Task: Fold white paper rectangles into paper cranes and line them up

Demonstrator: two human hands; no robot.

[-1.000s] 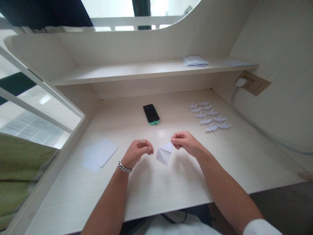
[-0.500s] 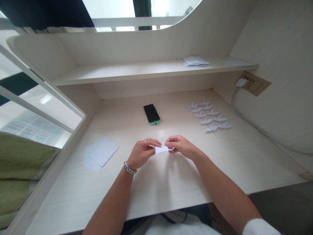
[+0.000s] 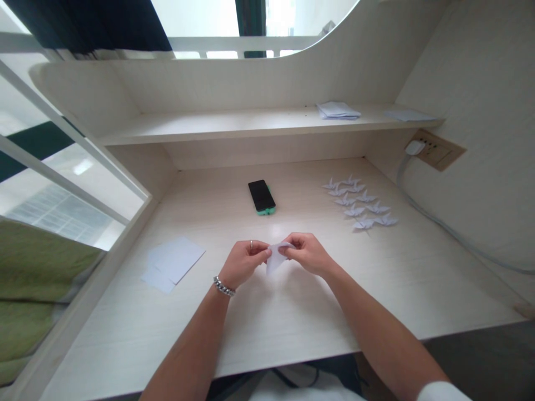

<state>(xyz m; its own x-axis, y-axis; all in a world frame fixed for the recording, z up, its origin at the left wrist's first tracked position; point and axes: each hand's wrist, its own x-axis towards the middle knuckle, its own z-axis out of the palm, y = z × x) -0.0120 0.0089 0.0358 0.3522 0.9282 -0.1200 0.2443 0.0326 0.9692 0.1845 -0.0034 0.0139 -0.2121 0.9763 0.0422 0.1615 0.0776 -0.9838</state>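
**Because It Is Small, the Paper (image 3: pixel 273 264) Is Pinched From Two Sides**

As I monitor through the head camera, the left hand (image 3: pixel 246 262) and the right hand (image 3: pixel 307 254) meet just below the centre of the frame, with the paper between them. Left grip: thumb and fingers pinch the left edge. Right grip: the thumb presses the near face at the upper right; the opposing fingertips are mostly hidden, but I read a pinch. I judge that the double hold steadies the piece, since its lower corner hangs unsupported. Shadows suggest that it is raised off the desk (image 3: pixel 234 345).

Surrounding items: sheets (image 3: pixel 178 256) overlap at the left of the frame, presumably to suit the left hand's reach. Cranes (image 3: pixel 355 212) stand in close rows at the right of the frame, well apart from the fingers, probably to spare their wings. The phone (image 3: pixel 261 195) lies screen up at upper centre, likely parked beyond the working area. On the shelf (image 3: pixel 234 135), upper right of the frame, I note a stack (image 3: pixel 338 111); its purpose I cannot tell.
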